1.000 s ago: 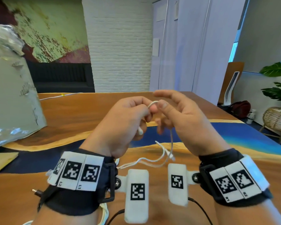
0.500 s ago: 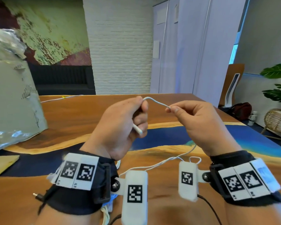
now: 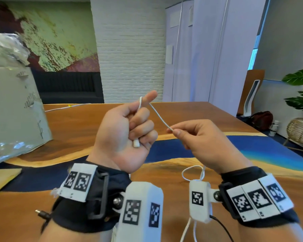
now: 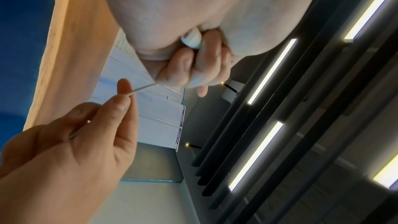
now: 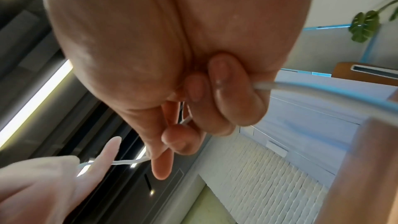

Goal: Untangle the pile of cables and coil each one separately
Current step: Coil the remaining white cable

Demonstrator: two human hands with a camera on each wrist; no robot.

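Note:
A thin white cable (image 3: 160, 117) stretches between both hands above the wooden table (image 3: 73, 130). My left hand (image 3: 129, 131) is raised, its lower fingers curled round the cable's white plug end (image 3: 136, 143), index finger pointing up with the cable looped over it. My right hand (image 3: 196, 137) pinches the cable between thumb and forefinger, lower and to the right. The rest of the cable hangs below my right wrist in a small loop (image 3: 192, 172). In the left wrist view the plug (image 4: 191, 39) sits in my curled fingers. In the right wrist view the cable (image 5: 129, 161) runs to the left hand.
A foil-wrapped grey box (image 3: 12, 105) stands at the table's left. A black plug tip (image 3: 42, 214) lies by my left wrist, and another white cable (image 3: 66, 107) lies at the far edge. A plant (image 3: 301, 95) and wicker basket (image 3: 301, 131) stand to the right of the table.
My left hand rose and turned upright, its index finger now pointing up with the cable over it. My right hand drew apart to the right and lower, stretching the cable.

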